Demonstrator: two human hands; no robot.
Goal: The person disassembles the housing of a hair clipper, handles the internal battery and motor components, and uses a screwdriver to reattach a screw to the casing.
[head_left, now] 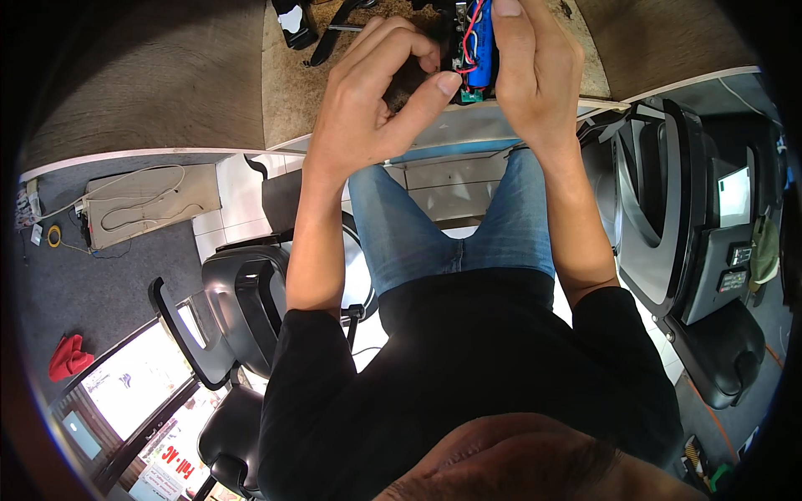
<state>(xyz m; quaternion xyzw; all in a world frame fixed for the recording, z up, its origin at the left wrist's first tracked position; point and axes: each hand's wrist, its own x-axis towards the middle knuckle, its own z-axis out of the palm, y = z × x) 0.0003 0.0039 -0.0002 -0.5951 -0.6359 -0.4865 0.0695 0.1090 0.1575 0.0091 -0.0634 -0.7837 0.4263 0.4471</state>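
At the top centre of the head view lies an open black electronic device with a blue cylindrical cell point(479, 46), red and white wires and a small green circuit board point(472, 96) at its near end. My right hand point(535, 83) grips its right side, thumb along the cell. My left hand point(368, 100) is at its left side, fingers curled and thumb near the red wire; whatever is between those fingertips is too small to make out. A thin tool point(342, 27), a black strap-like part point(322, 50) and a black piece point(294, 23) lie behind my left hand.
The worn worktop point(601, 75) has a pale front edge, with darker side panels. Black padded chairs point(242, 301) point(710, 351) stand on both sides. A board with cables point(146, 209) and a red cloth point(71, 359) lie on the grey floor at left.
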